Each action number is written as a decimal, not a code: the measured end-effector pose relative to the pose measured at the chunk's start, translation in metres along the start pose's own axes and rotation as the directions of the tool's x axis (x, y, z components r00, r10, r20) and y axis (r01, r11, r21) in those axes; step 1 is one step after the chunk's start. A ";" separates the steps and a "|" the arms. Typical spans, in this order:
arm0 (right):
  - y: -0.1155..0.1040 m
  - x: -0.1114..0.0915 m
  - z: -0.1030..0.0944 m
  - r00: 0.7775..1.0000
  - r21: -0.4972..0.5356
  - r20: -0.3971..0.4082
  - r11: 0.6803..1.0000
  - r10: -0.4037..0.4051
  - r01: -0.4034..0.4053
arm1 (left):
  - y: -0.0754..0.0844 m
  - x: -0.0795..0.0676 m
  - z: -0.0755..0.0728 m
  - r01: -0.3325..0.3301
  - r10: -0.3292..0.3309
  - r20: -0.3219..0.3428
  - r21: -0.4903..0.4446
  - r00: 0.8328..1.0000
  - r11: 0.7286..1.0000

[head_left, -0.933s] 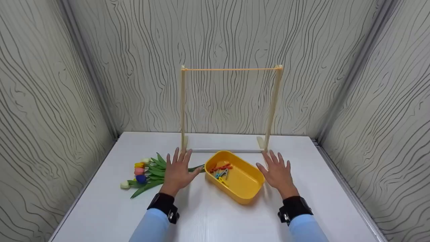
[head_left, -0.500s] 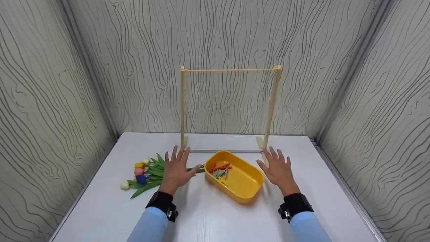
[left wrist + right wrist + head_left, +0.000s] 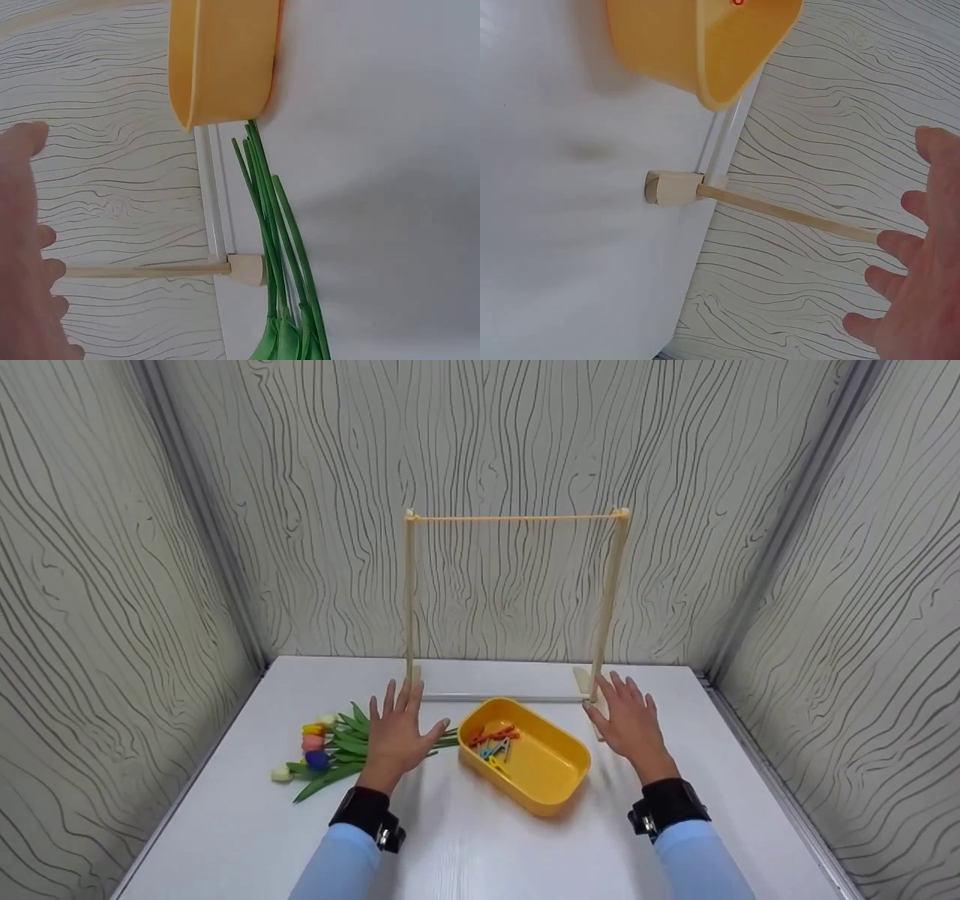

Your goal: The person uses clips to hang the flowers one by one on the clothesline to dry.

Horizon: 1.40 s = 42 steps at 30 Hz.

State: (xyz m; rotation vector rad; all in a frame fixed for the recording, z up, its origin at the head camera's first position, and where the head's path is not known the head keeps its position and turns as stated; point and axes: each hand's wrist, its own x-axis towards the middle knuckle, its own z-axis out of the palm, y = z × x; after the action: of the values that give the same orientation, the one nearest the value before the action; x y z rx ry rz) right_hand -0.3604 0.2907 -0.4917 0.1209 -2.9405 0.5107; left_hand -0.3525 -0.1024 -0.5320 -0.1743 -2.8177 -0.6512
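Note:
My left hand (image 3: 395,739) hovers above the table with its fingers straight and spread, holding nothing. Just beneath and left of it lies a bunch of tulips (image 3: 349,746) with white, yellow, pink and blue heads; their green stems (image 3: 281,225) point toward the yellow tub. My right hand (image 3: 631,727) is also raised and empty, fingers spread, to the right of the tub. Between the hands sits the yellow plastic tub (image 3: 551,791), set at a slant. Several small clothespins (image 3: 495,742) in red, blue and yellow lie in its left end.
Behind the tub stands a wooden frame (image 3: 609,600) with an orange cord (image 3: 517,518) strung between its two posts. A pale bar (image 3: 506,697) joins the feet. Patterned walls (image 3: 510,592) enclose the white table (image 3: 465,855) at the back and sides.
My right hand has shifted slightly right and forward, away from the tub. My left hand has barely moved. The tub, tulips and frame stay in place.

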 end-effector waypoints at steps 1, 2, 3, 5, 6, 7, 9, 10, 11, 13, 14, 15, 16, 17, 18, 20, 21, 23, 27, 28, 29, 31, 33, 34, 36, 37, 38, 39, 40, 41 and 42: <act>0.001 0.001 0.000 1.000 0.055 0.004 0.998 0.010 -0.010 | 0.004 0.000 0.001 0.021 -0.021 0.000 -0.060 1.000 0.998; 0.001 0.002 0.000 1.000 0.122 0.015 0.992 0.027 -0.029 | 0.009 0.000 0.002 0.048 -0.049 0.001 -0.131 0.999 0.990; 0.002 0.003 0.001 0.999 0.201 0.027 0.978 0.046 -0.051 | 0.015 -0.001 0.003 0.075 -0.078 -0.005 -0.218 0.997 0.973; 0.003 0.005 0.005 0.994 0.347 0.055 0.932 0.089 -0.103 | 0.026 -0.002 0.009 0.134 -0.147 -0.005 -0.380 0.989 0.915; 0.004 0.007 0.008 0.991 0.394 0.069 0.910 0.112 -0.130 | 0.032 -0.002 0.012 0.163 -0.184 -0.003 -0.454 0.983 0.876; 0.004 0.008 0.011 0.989 0.419 0.078 0.896 0.128 -0.149 | 0.038 -0.003 0.017 0.191 -0.222 0.002 -0.520 0.975 0.832; 0.004 0.011 0.019 0.986 0.425 0.086 0.890 0.139 -0.163 | 0.048 -0.005 0.027 0.247 -0.300 0.017 -0.614 0.954 0.750; 0.004 0.013 0.024 0.987 0.408 0.087 0.899 0.133 -0.157 | 0.053 -0.007 0.032 0.276 -0.337 0.031 -0.647 0.941 0.710; 0.004 0.014 0.028 0.988 0.389 0.086 0.909 0.125 -0.149 | 0.057 -0.010 0.038 0.304 -0.370 0.050 -0.678 0.928 0.669; 0.003 0.017 0.036 0.990 0.346 0.094 0.929 0.105 -0.131 | 0.065 -0.016 0.049 0.360 -0.425 0.106 -0.730 0.899 0.580; 0.002 0.018 0.040 0.991 0.323 0.096 0.939 0.091 -0.118 | 0.068 -0.019 0.055 0.393 -0.448 0.142 -0.747 0.883 0.537; 0.000 0.019 0.043 0.992 0.299 0.098 0.948 0.080 -0.106 | 0.071 -0.022 0.060 0.422 -0.463 0.179 -0.758 0.868 0.497; 0.000 0.020 0.047 0.993 0.276 0.099 0.956 0.071 -0.096 | 0.074 -0.026 0.064 0.450 -0.473 0.217 -0.764 0.854 0.463; -0.001 0.021 0.049 0.993 0.257 0.101 0.962 0.066 -0.090 | 0.077 -0.028 0.069 0.478 -0.479 0.255 -0.766 0.840 0.430; -0.002 0.022 0.052 0.992 0.236 0.107 0.968 0.062 -0.086 | 0.079 -0.031 0.072 0.502 -0.482 0.289 -0.766 0.827 0.402; -0.004 0.024 0.057 0.990 0.205 0.124 0.975 0.059 -0.084 | 0.083 -0.035 0.079 0.538 -0.485 0.337 -0.759 0.807 0.367; -0.004 0.025 0.059 0.989 0.195 0.136 0.977 0.059 -0.085 | 0.085 -0.036 0.082 0.549 -0.485 0.353 -0.757 0.800 0.354; -0.005 0.026 0.063 0.986 0.187 0.157 0.979 0.056 -0.085 | 0.087 -0.038 0.086 0.561 -0.485 0.371 -0.756 0.792 0.336; -0.005 0.025 0.070 0.979 0.185 0.191 0.977 0.067 -0.103 | 0.088 -0.041 0.092 0.560 -0.481 0.384 -0.772 0.788 0.302; -0.005 0.025 0.072 0.978 0.190 0.195 0.976 0.072 -0.110 | 0.088 -0.042 0.094 0.555 -0.476 0.383 -0.777 0.792 0.297; -0.005 0.024 0.073 0.977 0.192 0.198 0.975 0.073 -0.112 | 0.088 -0.042 0.095 0.551 -0.471 0.385 -0.783 0.794 0.289; -0.004 0.023 0.075 0.975 0.193 0.206 0.974 0.080 -0.120 | 0.087 -0.042 0.098 0.545 -0.459 0.388 -0.790 0.799 0.281; -0.004 0.023 0.076 0.976 0.188 0.205 0.975 0.079 -0.118 | 0.086 -0.041 0.100 0.549 -0.455 0.394 -0.787 0.799 0.283; -0.003 0.023 0.077 0.976 0.184 0.205 0.976 0.079 -0.117 | 0.085 -0.041 0.101 0.548 -0.454 0.392 -0.786 0.800 0.287; -0.002 0.023 0.078 0.974 0.174 0.211 0.977 0.089 -0.127 | 0.085 -0.039 0.103 0.551 -0.460 0.389 -0.781 0.798 0.295; -0.002 0.023 0.078 0.973 0.171 0.210 0.977 0.092 -0.129 | 0.085 -0.038 0.104 0.553 -0.464 0.388 -0.778 0.796 0.298; -0.002 0.022 0.077 0.972 0.174 0.213 0.975 0.101 -0.140 | 0.086 -0.038 0.104 0.553 -0.469 0.385 -0.777 0.795 0.299; -0.002 0.021 0.077 0.969 0.176 0.218 0.973 0.111 -0.151 | 0.086 -0.037 0.104 0.552 -0.474 0.381 -0.778 0.794 0.299; -0.002 0.020 0.076 0.968 0.179 0.221 0.970 0.121 -0.162 | 0.087 -0.037 0.104 0.553 -0.478 0.380 -0.779 0.792 0.297; -0.002 0.019 0.074 0.967 0.183 0.221 0.968 0.128 -0.170 | 0.088 -0.037 0.104 0.553 -0.482 0.378 -0.780 0.790 0.295; -0.003 0.017 0.073 0.965 0.187 0.222 0.966 0.136 -0.180 | 0.088 -0.036 0.103 0.554 -0.485 0.379 -0.780 0.788 0.290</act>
State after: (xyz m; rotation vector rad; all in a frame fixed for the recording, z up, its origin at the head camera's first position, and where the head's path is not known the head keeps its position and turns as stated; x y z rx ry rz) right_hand -0.3867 0.2625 -0.5560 -0.0423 -3.1080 0.8779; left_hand -0.3243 0.0200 -0.5947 0.6312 -2.2101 -2.2499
